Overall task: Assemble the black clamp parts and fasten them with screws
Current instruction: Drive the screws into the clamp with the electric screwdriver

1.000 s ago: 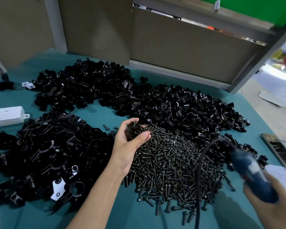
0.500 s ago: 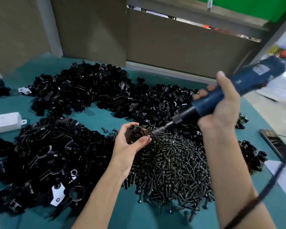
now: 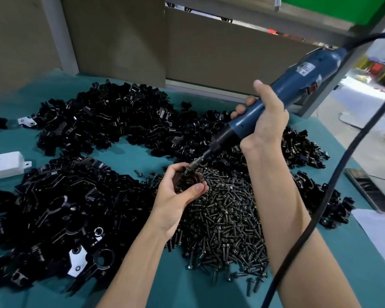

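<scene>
- Clamp [image 3: 187, 182] cupped in left hand [image 3: 176, 201], fingers [image 3: 173, 171] curled round it, held just above far-left edge of screw pile [image 3: 227, 218].
- Right hand [image 3: 265, 123] wrapped round screwdriver [image 3: 298, 81] barrel.
- Tool's long axis slants from upper right down to lower left. Bit tip [image 3: 192, 168] meets clamp's top; screw head too small to tell.
- Next move likely: drive along that slant, left hand bracing.
- Room: bare counter [image 3: 129, 154] strip left of hand, 2 heaps of clamp parts [image 3: 98, 123] beyond.
- Cable [image 3: 325, 197] crosses right forearm; snag risk.
</scene>
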